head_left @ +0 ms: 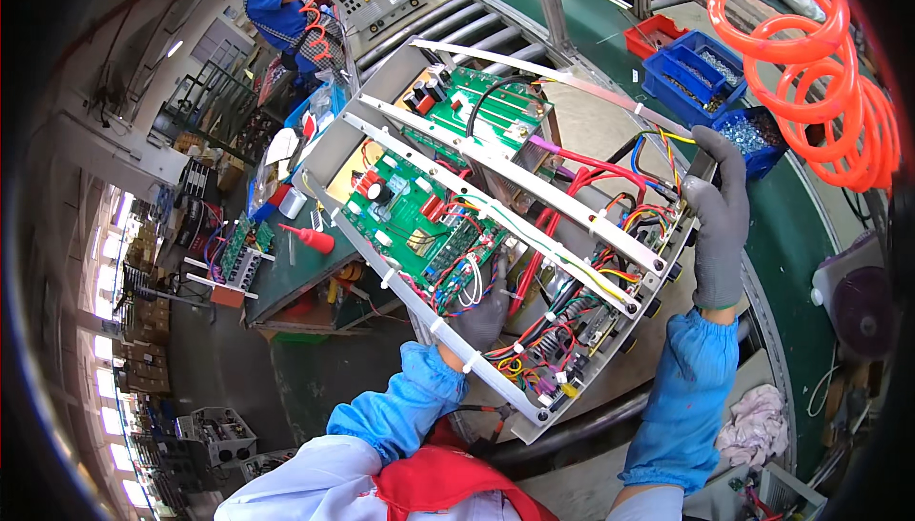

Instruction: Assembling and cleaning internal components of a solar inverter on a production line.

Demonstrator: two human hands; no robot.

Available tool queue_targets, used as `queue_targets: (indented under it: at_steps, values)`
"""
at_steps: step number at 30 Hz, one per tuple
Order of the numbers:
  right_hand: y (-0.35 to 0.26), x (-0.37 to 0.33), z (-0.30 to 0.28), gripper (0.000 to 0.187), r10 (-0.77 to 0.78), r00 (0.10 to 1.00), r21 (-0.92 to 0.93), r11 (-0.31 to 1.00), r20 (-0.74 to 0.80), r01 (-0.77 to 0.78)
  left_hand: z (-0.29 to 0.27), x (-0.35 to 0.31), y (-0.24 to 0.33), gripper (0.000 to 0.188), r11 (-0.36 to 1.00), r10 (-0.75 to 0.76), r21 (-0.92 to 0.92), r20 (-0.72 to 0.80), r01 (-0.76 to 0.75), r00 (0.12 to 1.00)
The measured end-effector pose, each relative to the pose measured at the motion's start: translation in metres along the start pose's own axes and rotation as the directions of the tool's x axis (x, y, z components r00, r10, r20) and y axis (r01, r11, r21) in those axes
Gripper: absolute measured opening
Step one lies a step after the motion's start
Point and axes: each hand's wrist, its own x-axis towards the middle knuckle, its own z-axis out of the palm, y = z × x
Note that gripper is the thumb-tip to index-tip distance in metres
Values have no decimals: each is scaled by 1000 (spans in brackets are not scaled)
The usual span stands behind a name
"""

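your right hand (pixel 721 221) spread against the chassis (pixel 502 383), wires (pixel 523 283) around your left hand (pixel 489 317), its grip part-hidden, can't tell

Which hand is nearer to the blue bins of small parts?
Right. The right hand is at the right end of the chassis, just below the blue bins in view; the left hand is farther off, among wires.

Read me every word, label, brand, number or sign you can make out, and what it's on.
None that I can read.
Green circuit board in the open metal chassis: any print is too small.
Grey control panel with yellow buttons: any markings are too small.
Brown boxes at left: too far off and blurred.
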Motion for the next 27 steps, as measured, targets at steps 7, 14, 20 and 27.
queue_targets:
  at_steps: [7, 14, 20, 27]
  values:
    - [-2, -1, -3, 51, -21, 999, -39, 999, 25, 22, 0, 8, 7, 20, 995, -99, 15, 28, 99, 995]
    - [-3, -3, -2, 51, -46, 999, -29, 998, 23, 47, 0, 8, 0, 19, 995, -64, 83, 104, 55, 992]
    - [-1, -1, -4, 54, -52, 998, -59, 997, 44, 54, 1, 8, 0, 19, 993, -112, -36, 77, 115, 991]
    - [2, 0, -4, 56, -62, 997, -87, 994, 44, 66, 7, 7, -1, 17, 993, -114, 35, 69, 112, 991]
